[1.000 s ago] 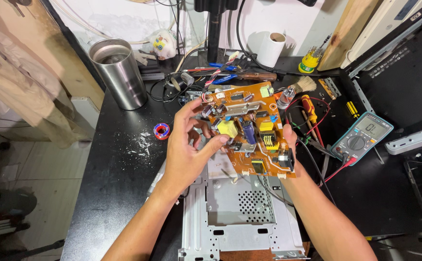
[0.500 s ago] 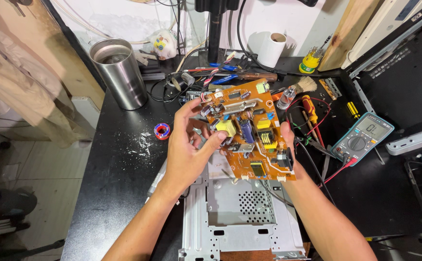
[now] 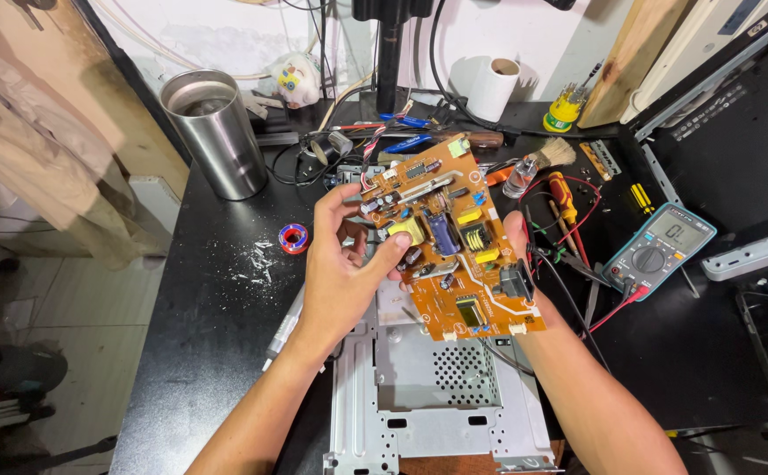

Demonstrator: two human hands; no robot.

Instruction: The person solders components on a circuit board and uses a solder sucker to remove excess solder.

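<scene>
Up close, orange circuit board (image 3: 454, 242) between both hands, yellow-labelled parts midboard.

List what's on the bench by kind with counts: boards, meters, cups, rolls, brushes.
Circuit board, held by left hand and right hand: 1
Multimeter: 1
Steel cup: 1
Paper roll: 1
Solder spool: 1
Brush: 1
Metal chassis: 1
Total: 7

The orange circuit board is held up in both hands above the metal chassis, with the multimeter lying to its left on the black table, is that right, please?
Not quite: the multimeter lies to the right of the orange circuit board, as the head view shows. The rest stands: left hand and right hand hold it above the metal chassis on the black table.
</scene>
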